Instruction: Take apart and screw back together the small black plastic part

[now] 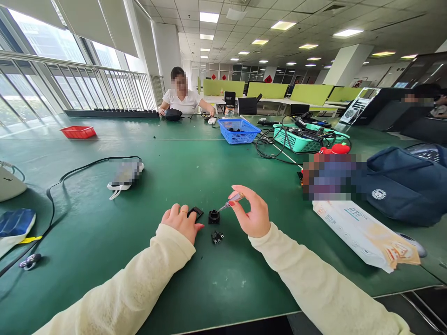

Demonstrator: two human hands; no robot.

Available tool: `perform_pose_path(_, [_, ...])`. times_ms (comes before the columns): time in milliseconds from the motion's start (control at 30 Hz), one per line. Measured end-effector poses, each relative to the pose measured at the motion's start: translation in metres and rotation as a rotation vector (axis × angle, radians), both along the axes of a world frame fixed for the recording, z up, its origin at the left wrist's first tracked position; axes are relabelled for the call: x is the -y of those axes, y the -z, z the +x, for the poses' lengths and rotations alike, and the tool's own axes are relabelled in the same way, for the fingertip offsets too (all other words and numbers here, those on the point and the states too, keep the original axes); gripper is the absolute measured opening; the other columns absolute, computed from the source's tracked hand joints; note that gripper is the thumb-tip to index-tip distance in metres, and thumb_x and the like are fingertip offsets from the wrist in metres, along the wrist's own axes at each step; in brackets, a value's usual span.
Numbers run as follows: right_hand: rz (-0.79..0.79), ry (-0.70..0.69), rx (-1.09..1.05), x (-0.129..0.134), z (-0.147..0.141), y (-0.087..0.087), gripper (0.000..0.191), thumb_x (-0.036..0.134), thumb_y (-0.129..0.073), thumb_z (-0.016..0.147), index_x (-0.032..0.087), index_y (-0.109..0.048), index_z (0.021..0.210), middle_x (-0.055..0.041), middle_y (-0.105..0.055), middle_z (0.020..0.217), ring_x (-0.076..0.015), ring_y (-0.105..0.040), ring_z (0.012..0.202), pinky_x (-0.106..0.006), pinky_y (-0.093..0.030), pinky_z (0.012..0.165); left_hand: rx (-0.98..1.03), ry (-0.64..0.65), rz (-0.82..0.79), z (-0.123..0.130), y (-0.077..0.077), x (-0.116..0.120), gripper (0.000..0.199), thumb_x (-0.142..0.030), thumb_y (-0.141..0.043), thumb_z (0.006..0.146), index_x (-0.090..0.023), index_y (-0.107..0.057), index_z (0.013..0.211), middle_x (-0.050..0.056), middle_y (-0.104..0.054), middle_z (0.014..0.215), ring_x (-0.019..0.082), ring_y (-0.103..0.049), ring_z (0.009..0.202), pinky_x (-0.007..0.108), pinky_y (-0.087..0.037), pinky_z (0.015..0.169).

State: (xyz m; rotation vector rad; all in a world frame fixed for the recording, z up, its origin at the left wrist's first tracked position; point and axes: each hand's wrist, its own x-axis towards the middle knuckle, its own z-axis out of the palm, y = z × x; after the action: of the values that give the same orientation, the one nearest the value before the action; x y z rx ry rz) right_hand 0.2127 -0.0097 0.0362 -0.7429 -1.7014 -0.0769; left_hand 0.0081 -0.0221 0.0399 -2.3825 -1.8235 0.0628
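Pinched in my right hand is a small screwdriver with a clear, purplish handle. Its thin tip slants down to the left, at the top edge of a small square black part with a round opening. Whether the tip touches the part I cannot tell. My left hand lies palm down on the green table, its fingers stretched out, beside a flat black rectangular piece. Fingers partly cover that piece. Closer to me lies a small black component with several light metal bits.
Left of my hands are a white device and a black cable. A red tray, a blue basket and a green basket stand farther back. A wipes pack and a dark blue bag lie right. A person sits opposite.
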Motion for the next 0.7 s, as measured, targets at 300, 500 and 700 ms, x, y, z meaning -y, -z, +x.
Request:
perform_pose_path(300, [-0.027,0.031,0.022,0.0,0.001,0.0,0.035,0.016,-0.057,0.09,0.027,-0.054,0.123,-0.0008,-0.07,0.084,-0.0151,-0.065,0.071,-0.032,-0.056,0.073,0.337,0.272,-0.054,0.021,0.032,0.004,0.078,-0.056,-0.063,0.078,-0.031,-0.037,0.147,0.008,-0.033,0.157,0.043,-0.022,0.144,0.07,-0.026,0.109])
perform_pose_path(500, [-0.049,0.056,0.009,-0.001,0.003,0.0,0.032,0.019,-0.056,0.091,0.025,-0.055,0.122,-0.002,-0.071,0.085,-0.0155,-0.065,0.071,-0.033,-0.057,0.072,0.338,0.228,-0.097,0.026,0.024,-0.001,0.053,-0.033,-0.052,0.089,-0.033,-0.045,0.141,0.004,-0.047,0.149,0.038,-0.028,0.143,0.073,-0.022,0.11])
perform_pose_path(700, [-0.08,0.049,-0.029,-0.002,0.002,0.002,0.031,0.021,-0.057,0.09,0.025,-0.055,0.121,-0.0022,-0.071,0.089,-0.0152,-0.066,0.072,-0.032,-0.057,0.074,0.345,0.182,-0.083,0.025,0.022,-0.002,0.044,-0.025,-0.05,0.089,-0.032,-0.05,0.133,0.003,-0.048,0.148,0.035,-0.032,0.142,0.074,-0.024,0.108])
